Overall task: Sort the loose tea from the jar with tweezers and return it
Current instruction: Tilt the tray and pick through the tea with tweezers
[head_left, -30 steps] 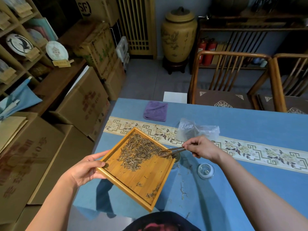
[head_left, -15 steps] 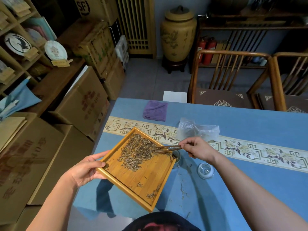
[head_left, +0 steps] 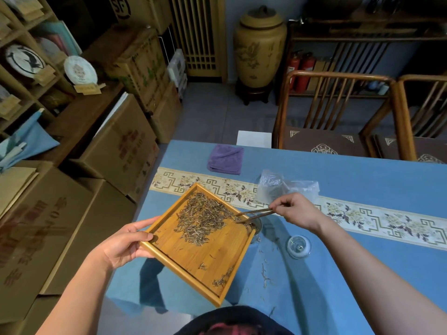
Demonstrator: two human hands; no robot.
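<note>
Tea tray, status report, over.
Left hand grips tray. Right hand pinches tweezers, tips at tea pile edge, over jar. Nothing blocking.

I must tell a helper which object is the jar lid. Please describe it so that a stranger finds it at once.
On the blue table, look right of the bamboo tray, just below the right hand. The glass lid lies there alone: small, round and clear, unlike the crumpled plastic bag beyond the hand.
</note>
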